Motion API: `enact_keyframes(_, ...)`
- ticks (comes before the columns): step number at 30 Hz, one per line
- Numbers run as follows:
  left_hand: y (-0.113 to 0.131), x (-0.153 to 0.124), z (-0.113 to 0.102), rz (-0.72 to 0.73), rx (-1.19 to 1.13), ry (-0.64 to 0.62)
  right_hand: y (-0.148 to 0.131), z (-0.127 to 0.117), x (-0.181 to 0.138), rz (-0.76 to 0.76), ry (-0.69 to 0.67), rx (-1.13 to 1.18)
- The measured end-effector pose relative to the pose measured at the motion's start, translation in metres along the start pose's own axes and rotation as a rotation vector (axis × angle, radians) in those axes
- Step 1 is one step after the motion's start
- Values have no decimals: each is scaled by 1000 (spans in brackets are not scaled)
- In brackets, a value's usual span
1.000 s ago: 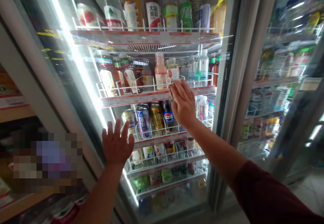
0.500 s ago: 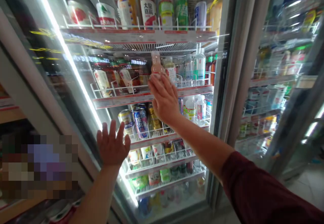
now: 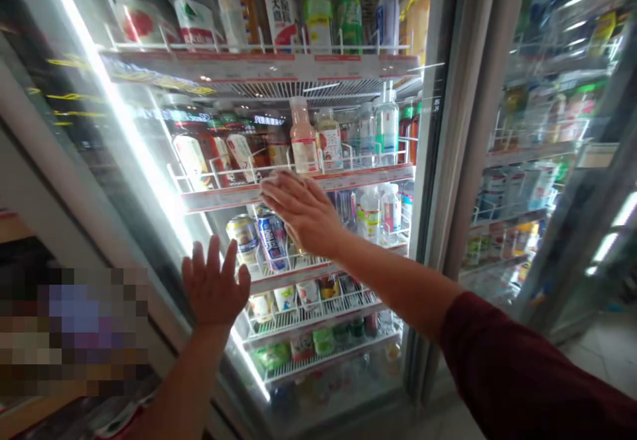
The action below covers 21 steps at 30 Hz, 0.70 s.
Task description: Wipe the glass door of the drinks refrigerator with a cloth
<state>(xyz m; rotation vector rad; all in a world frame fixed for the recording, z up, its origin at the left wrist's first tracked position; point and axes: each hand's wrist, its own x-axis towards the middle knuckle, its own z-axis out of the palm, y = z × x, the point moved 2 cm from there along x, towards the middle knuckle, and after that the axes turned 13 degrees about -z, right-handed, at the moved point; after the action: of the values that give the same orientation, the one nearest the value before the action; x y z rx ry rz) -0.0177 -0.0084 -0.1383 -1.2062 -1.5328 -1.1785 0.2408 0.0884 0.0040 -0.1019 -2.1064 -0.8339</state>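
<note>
Wide glass door (image 3: 348, 380), right under the right fingers! Right hand (image 3: 303, 211) laid flat, fingers together, likely to spread its pressure; anything beneath, can't tell. Below them, the left hand (image 3: 213, 287), fingers apart, perhaps bracing. Above the right fingers, a pink bottle (image 3: 303, 138), label outward, presumably for easy reading.

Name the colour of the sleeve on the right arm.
The sleeve is dark maroon, clearest in the head view.
</note>
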Motion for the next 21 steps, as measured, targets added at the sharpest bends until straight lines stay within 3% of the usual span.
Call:
enact_keyframes(2, 0, 0, 0, 8, 20, 2, 5, -4, -7, -55, -29, 8)
enact_keyframes(6, 0, -1, 0, 0, 32, -4, 47, -17, -21, 187, 220, -26)
enact_keyframes(8, 0, -1, 1, 1, 28, -3, 50, -14, -31, 257, 293, -40)
enact_keyframes(10, 1, -1, 1, 15, 23, 5, 34, -6, -44, 187, 231, -33)
enact_keyframes(12, 1, -1, 1, 40, 26, 16, 14, 1, -56, 23, 97, -12)
enact_keyframes(14, 2, 0, 0, 66, 29, 33, 12, 0, -64, -42, 35, -21)
enact_keyframes(19, 3, 0, -1, 66, 3, 36, 67, -24, -69, 331, 277, -154)
enact_keyframes(21, 3, 0, -1, 65, 26, 30, 65, -22, -76, 382, 301, -155)
